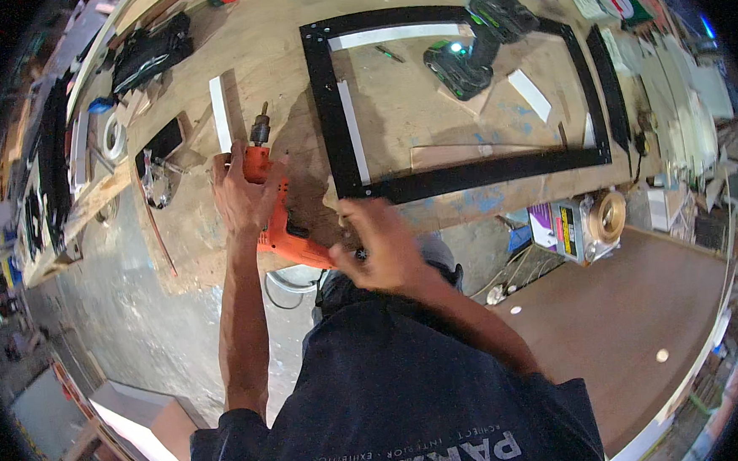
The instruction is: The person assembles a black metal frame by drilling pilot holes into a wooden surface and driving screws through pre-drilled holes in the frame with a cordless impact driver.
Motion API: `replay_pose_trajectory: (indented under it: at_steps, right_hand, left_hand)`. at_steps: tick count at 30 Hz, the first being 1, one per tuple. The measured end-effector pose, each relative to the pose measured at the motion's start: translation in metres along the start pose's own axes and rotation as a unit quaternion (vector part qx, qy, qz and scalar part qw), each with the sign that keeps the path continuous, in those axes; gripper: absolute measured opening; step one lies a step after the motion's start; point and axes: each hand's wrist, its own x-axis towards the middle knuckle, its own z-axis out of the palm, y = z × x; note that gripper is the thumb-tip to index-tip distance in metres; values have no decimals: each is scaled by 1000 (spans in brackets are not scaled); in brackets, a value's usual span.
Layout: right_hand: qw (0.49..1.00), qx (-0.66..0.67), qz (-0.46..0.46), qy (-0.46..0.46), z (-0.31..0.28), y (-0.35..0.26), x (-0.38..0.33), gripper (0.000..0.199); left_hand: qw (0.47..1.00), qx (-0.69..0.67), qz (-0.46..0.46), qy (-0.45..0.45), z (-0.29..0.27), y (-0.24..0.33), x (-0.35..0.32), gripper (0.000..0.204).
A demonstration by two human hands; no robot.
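My left hand [244, 192] grips the front body of an orange corded-style drill [298, 250], which lies near the table's front edge with its bit [259, 123] pointing away from me. My right hand [384, 248] is beside the rear end of the drill, slightly blurred, with thumb and fingers apart and nothing visible in them. To the right lies a black rectangular frame [476, 181] with white strips [352, 134] along its inner edges. A loose white strip [221, 113] rests beyond my left hand.
Black-and-green cordless tools [461, 71] lie over the frame's far right, one with a light on. A loose white piece [531, 95] is inside the frame. Below the table's right side stand a box [559, 229] and a tape roll [609, 216] by a brown panel [619, 308].
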Motion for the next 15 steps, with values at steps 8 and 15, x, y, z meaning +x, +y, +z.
replay_pose_trajectory:
  at_steps: [8, 15]
  right_hand:
    - [976, -204, -12, -68, 130, -37, 16, 85]
    - [985, -145, 90, -34, 103, -64, 4, 93]
  left_hand:
    - [959, -171, -127, -187, -3, -22, 17, 46]
    - [932, -231, -183, -211, -47, -3, 16, 41]
